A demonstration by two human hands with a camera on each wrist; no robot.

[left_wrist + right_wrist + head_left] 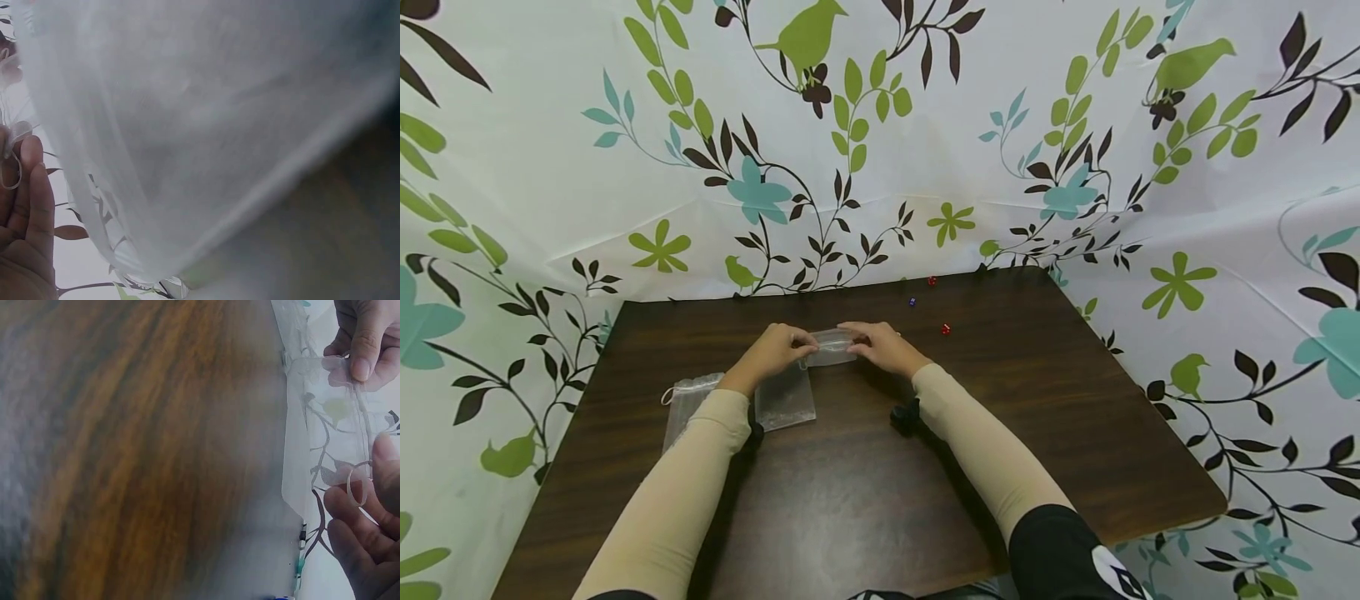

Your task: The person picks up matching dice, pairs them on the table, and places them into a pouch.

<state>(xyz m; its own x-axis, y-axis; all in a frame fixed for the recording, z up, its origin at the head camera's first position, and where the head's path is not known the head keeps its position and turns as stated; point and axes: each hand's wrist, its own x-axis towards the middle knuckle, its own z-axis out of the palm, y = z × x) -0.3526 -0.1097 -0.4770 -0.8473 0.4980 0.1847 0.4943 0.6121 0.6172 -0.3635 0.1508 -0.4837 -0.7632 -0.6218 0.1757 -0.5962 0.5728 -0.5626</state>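
Observation:
Both hands hold a small clear drawstring pouch (831, 346) stretched between them above the table. My left hand (772, 354) pinches its left end between thumb and fingers; its thumb shows on the near face in the right wrist view. At the other end my right hand (886, 347) grips the edge, with a pale cord loop (357, 487) hanging by its fingers. A second clear pouch (786, 398) lies flat beneath the left hand. Across most of the left wrist view spreads a blurred translucent sheet (156, 125), with the left hand's fingers at the left border.
Partly hidden by the left forearm, another clear pouch (688, 400) with a white cord loop lies on the dark wooden table (1037, 417). Small red pieces (946, 329) and a blue one (912, 302) sit toward the back. A patterned cloth (880, 192) hangs behind.

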